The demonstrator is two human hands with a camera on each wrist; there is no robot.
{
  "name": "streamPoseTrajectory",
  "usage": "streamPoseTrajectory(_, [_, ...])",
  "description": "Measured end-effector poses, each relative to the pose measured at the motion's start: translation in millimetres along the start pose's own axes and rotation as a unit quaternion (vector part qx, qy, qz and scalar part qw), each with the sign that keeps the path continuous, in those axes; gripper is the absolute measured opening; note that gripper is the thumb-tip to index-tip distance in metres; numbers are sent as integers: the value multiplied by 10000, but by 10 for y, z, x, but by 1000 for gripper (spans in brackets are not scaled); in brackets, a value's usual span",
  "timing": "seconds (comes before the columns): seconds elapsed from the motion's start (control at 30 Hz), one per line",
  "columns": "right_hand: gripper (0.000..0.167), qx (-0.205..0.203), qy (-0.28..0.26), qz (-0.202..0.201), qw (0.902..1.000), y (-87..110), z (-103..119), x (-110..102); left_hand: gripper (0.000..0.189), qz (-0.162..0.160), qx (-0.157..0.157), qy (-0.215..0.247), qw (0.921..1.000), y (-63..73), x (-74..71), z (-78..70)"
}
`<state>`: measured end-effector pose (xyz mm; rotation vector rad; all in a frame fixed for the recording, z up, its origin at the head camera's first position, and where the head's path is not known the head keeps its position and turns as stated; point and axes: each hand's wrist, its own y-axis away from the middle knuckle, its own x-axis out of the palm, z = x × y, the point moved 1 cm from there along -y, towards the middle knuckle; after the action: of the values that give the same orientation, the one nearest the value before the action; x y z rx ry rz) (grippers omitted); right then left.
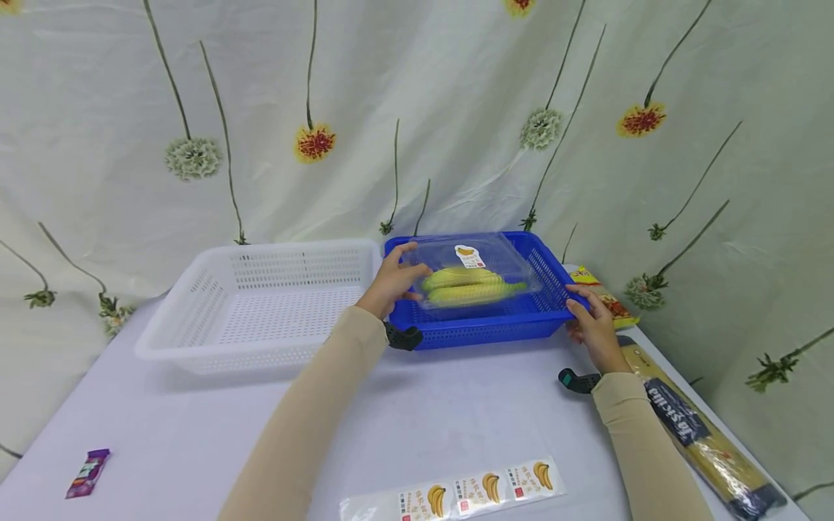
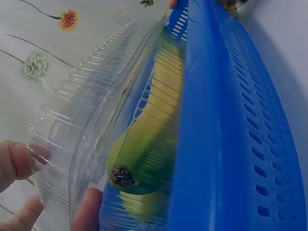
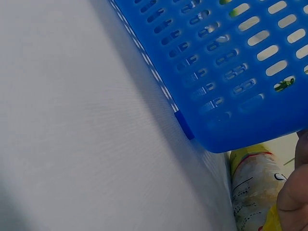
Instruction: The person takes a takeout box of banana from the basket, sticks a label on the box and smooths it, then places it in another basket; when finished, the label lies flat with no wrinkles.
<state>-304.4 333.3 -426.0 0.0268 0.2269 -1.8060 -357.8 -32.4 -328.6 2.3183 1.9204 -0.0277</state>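
Note:
A clear plastic clamshell box [image 1: 491, 255] holds yellow-green bananas [image 1: 465, 286] and has a banana sticker [image 1: 470, 255] on its lid. It lies tilted in the blue basket [image 1: 482, 333]. My left hand [image 1: 393, 278] grips the box's left end, thumb on the near side and fingers on the far side; the left wrist view shows the clear wall [image 2: 57, 159] between them. At the basket's right front corner, my right hand [image 1: 594, 325] holds the rim. Only part of the right hand [image 3: 293, 192] shows in its wrist view, beside the basket's corner [image 3: 216, 137].
A white basket [image 1: 195, 351] stands left of the blue one. On the right lie a yellow food packet [image 1: 606, 297] and a long spaghetti pack [image 1: 704, 441]. A strip of banana stickers [image 1: 456, 496] is in front, a purple snack [image 1: 87, 474] at far left. A flowered cloth [image 1: 443, 87] hangs behind.

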Motion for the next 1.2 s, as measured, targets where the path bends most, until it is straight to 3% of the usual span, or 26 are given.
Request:
streamPoseTrajectory(0.5, [47,16,133,107,9999,-5,23,-7,70,-264,66,-1087,9937,-97,182,-4])
streamPoseTrajectory(0.8, [44,46,74,103,9999,-3,30,-14,68,-338,-83,-1340,9904,-126,207,-19])
streamPoseTrajectory(1.07, [45,117,30,99,9999,-14,16,-18,75,-371,-67,-1950,9801,-84,274,-10])
streamPoseTrajectory(1.2, [50,114,122,105,9998,-2,6,-14,82,-268,-179,-1924,9808,-59,320,23])
